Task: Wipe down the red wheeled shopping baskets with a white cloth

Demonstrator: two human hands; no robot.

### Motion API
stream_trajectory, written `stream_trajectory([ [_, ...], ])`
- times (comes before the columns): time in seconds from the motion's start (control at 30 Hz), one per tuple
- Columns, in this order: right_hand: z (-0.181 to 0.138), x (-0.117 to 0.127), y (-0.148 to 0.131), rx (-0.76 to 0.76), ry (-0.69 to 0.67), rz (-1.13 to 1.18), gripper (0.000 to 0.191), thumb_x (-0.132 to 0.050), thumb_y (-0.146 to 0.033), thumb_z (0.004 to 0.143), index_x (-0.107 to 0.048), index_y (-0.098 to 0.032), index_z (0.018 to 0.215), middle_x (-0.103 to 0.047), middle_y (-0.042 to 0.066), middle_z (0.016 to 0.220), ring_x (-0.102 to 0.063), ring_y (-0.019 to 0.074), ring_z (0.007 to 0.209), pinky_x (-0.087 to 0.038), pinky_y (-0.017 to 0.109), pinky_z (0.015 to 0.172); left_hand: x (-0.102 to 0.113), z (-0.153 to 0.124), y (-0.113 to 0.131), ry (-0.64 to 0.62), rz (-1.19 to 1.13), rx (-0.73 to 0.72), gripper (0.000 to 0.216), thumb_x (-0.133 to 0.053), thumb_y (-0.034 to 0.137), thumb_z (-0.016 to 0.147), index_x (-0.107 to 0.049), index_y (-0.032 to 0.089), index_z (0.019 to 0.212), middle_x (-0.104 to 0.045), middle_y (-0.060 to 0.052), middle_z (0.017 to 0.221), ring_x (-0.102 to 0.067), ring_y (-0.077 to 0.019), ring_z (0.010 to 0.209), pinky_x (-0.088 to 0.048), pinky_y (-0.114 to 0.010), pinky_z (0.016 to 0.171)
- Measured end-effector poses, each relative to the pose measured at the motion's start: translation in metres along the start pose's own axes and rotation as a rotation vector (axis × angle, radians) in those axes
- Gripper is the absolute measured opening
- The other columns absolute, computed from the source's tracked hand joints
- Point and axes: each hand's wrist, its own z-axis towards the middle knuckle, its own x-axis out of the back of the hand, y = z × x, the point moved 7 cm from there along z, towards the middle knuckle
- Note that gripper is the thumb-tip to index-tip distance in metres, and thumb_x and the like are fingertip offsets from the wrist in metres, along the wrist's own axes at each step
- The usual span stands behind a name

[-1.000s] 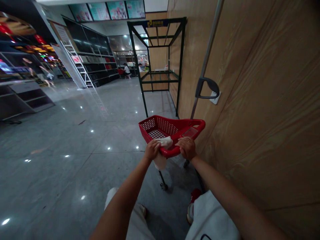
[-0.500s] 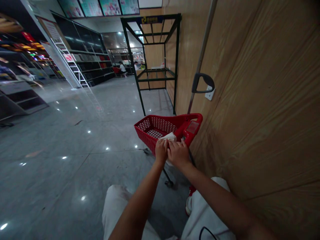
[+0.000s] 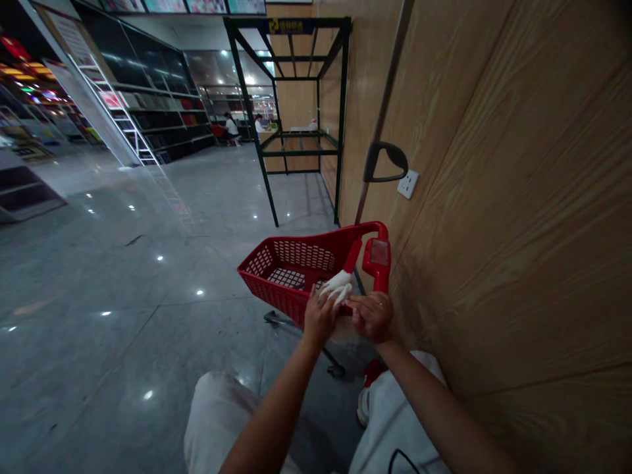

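Observation:
A red shopping cart (image 3: 301,296) with a perforated basket stands in front of me, its handle (image 3: 379,263) on the right. Over the near rim lies a crumpled white cloth (image 3: 338,286), and a pale part of it seems to hang below my hands. My left hand (image 3: 320,315) is closed on the cloth from the left. My right hand (image 3: 374,316) has curled fingers that meet the cloth's right side, close to the near end of the handle. Part of the cloth is hidden behind the fingers.
A wooden wall (image 3: 494,197) with a socket (image 3: 407,184) runs along the right. Against it leans a pole with a dark grip (image 3: 385,162). Beyond the cart stands a dark metal rack (image 3: 301,153). A ladder (image 3: 118,112), shelving and people are farther back.
My hands have moved apart, the right one going down and right towards the handle's near end. More of the white cloth shows. The cart has turned and sits further left in view.

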Motion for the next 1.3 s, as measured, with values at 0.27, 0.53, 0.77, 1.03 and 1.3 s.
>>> stream_trajectory([
  [0.27, 0.001, -0.003, 0.009, -0.043, 0.027, 0.007, 0.027, -0.044, -0.022, 0.085, -0.069, -0.025, 0.076, -0.072, 0.0, 0.075, -0.056, 0.0167, 0.068, -0.037, 0.036, 0.08, 0.022, -0.006, -0.052, 0.14, 0.038, 0.262, 0.039, -0.027, 0.026, 0.097, -0.065, 0.017, 0.101, -0.066, -0.01, 0.105, -0.053, -0.0225, 0.113, -0.039, -0.048, 0.104],
  [0.53, 0.012, -0.017, 0.014, 0.002, -0.071, 0.026, 0.028, -0.041, -0.023, 0.087, -0.068, -0.023, 0.08, -0.069, 0.003, 0.078, -0.054, 0.0184, 0.075, -0.036, 0.038, 0.083, 0.005, 0.005, 0.015, -0.027, 0.011, 0.042, 0.039, -0.035, 0.025, 0.096, -0.047, 0.026, 0.133, -0.056, -0.005, 0.131, -0.044, -0.0201, 0.126, -0.03, -0.046, 0.112],
  [0.77, 0.01, -0.023, 0.017, 0.026, -0.119, 0.065, 0.028, -0.041, -0.022, 0.087, -0.069, -0.025, 0.087, -0.069, 0.002, 0.082, -0.056, 0.0188, 0.078, -0.036, 0.038, 0.083, 0.037, -0.009, -0.073, -0.035, 0.135, 0.09, 0.038, -0.03, 0.022, 0.097, -0.051, 0.024, 0.129, -0.06, -0.005, 0.124, -0.048, -0.0192, 0.119, -0.035, -0.043, 0.105],
  [1.03, 0.012, -0.024, 0.018, -0.001, -0.01, -0.011, 0.028, -0.042, -0.021, 0.086, -0.067, -0.024, 0.072, -0.064, 0.001, 0.064, -0.052, 0.0186, 0.067, -0.035, 0.037, 0.076, 0.022, 0.004, -0.005, 0.095, 0.0, 0.201, 0.041, -0.023, 0.019, 0.098, -0.054, 0.024, 0.124, -0.062, -0.004, 0.121, -0.052, -0.0173, 0.114, -0.036, -0.04, 0.102],
  [1.3, 0.012, -0.022, 0.026, 0.061, -0.135, 0.056, 0.028, -0.04, -0.02, 0.087, -0.068, -0.024, 0.085, -0.068, 0.001, 0.077, -0.055, 0.0178, 0.075, -0.036, 0.037, 0.081, 0.017, -0.007, -0.073, -0.119, 0.257, 0.149, 0.033, -0.034, 0.03, 0.096, -0.064, 0.017, 0.097, -0.065, -0.009, 0.093, -0.057, -0.0211, 0.09, -0.043, -0.038, 0.083],
])
